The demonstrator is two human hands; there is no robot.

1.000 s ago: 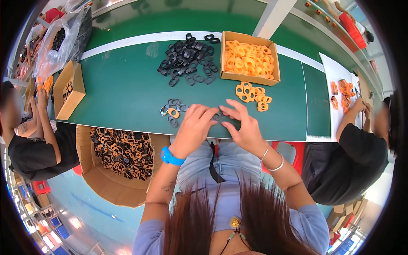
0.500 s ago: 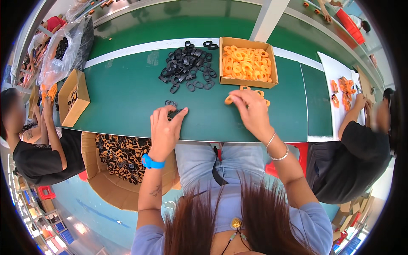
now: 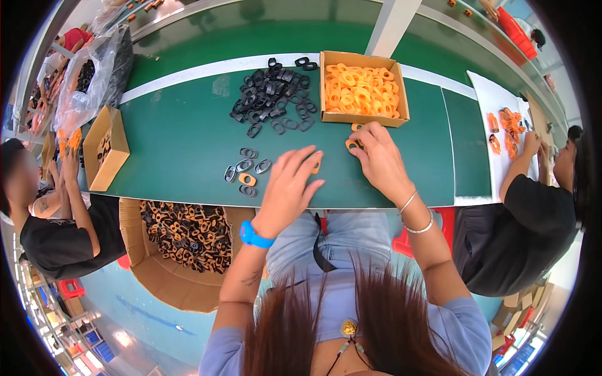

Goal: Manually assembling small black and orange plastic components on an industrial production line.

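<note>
My left hand [image 3: 287,191] is over the table with its fingers apart. An orange oval ring [image 3: 316,168] shows beside its index finger, partly covered. My right hand [image 3: 384,164] pinches another orange oval ring [image 3: 352,144] in front of the cardboard box, and its fingers hide other orange rings there. Left of my left hand lie several black oval rings [image 3: 244,165] and one orange piece [image 3: 248,179]. Farther back is a heap of black oval rings [image 3: 271,94]. The cardboard box [image 3: 364,118] beside that heap holds a pile of orange rings [image 3: 360,88].
A large carton [image 3: 141,266] of mixed black and orange parts stands below the table's front left edge. Co-workers sit at left and right. A small cardboard box [image 3: 119,147] stands by the left one, and a white sheet [image 3: 492,106] with orange parts lies at right.
My left hand has moved right, away from the small black group, uncovering it and an orange piece. My right hand has shifted slightly right, and an orange ring now shows by my left fingers.
</note>
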